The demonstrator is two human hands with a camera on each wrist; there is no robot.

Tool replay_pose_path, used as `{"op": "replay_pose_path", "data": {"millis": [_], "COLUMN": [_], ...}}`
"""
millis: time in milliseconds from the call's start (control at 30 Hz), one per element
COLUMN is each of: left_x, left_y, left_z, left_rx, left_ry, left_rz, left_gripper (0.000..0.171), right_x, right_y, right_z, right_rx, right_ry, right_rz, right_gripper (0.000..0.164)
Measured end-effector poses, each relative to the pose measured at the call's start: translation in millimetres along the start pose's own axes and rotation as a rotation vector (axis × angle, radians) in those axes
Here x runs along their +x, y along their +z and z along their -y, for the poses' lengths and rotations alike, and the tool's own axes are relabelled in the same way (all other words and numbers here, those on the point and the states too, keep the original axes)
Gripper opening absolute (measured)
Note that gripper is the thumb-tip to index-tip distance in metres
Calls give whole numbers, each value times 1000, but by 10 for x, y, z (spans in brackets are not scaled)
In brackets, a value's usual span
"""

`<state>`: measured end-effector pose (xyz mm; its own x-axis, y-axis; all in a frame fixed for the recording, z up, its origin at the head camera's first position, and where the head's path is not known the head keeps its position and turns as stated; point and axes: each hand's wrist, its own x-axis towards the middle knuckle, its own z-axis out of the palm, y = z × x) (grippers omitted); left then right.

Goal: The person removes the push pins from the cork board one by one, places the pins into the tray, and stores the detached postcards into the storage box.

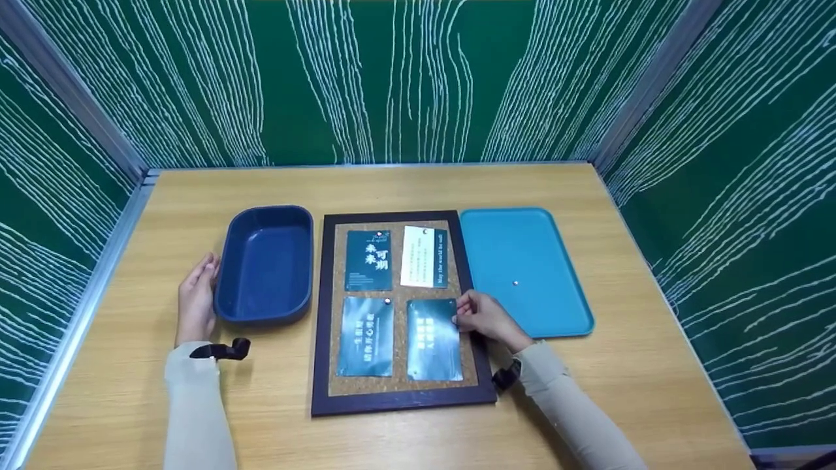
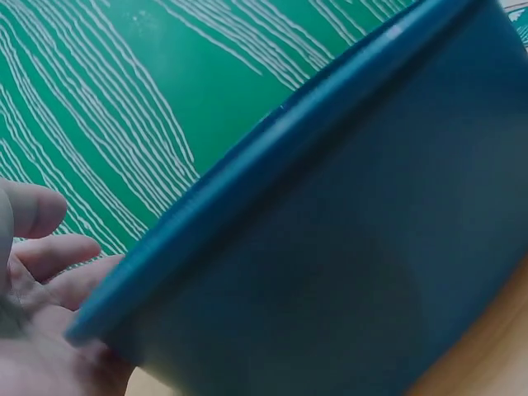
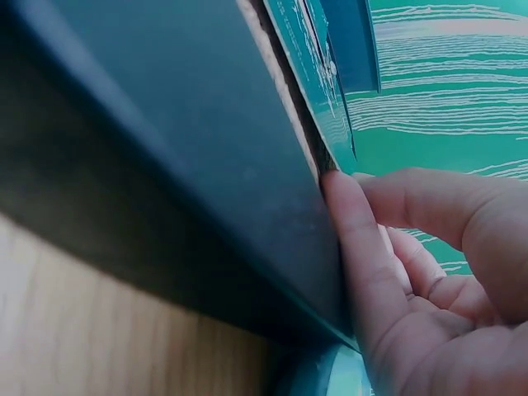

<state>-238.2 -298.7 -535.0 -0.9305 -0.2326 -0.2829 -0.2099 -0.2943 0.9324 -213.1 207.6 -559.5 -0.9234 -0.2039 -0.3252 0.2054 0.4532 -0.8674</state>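
My right hand (image 1: 484, 318) is at the upper right corner of the lower right green card (image 1: 434, 343), pinching that corner between thumb and forefinger. The card lies on a dark-framed cork board (image 1: 400, 326). In the right wrist view, the fingertips (image 3: 342, 194) meet the card's edge just above the frame (image 3: 206, 157). My left hand (image 1: 196, 297) rests along the left side of a deep blue bin (image 1: 264, 274). The left wrist view shows its fingers (image 2: 58, 256) loosely bent at the bin's rim (image 2: 272, 136).
Pushpins top the upper left card (image 1: 369, 261), the white-and-green card (image 1: 423, 258) and the lower left card (image 1: 366, 336). A light blue tray (image 1: 529, 241) right of the board bears one small pushpin (image 1: 515, 283). Green panels (image 1: 424, 85) wall the wooden table (image 1: 274, 398).
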Motion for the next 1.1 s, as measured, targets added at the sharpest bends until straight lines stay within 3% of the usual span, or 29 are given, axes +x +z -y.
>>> {"op": "replay_pose_path", "data": {"millis": [167, 367, 1100], "left_x": [33, 58, 8], "left_y": [-3, -9, 38], "left_z": [64, 153, 190], "left_rx": [29, 114, 133], "left_ry": [-59, -39, -43], "left_rz": [-18, -32, -56], "left_gripper": [49, 48, 46], "right_x": [2, -6, -1], "right_y": [-5, 2, 10], "right_z": [-6, -29, -12], "right_rx": [10, 14, 34], "right_ry": [-8, -50, -17], "right_rz": [7, 32, 13], "right_gripper": [19, 23, 21]}}
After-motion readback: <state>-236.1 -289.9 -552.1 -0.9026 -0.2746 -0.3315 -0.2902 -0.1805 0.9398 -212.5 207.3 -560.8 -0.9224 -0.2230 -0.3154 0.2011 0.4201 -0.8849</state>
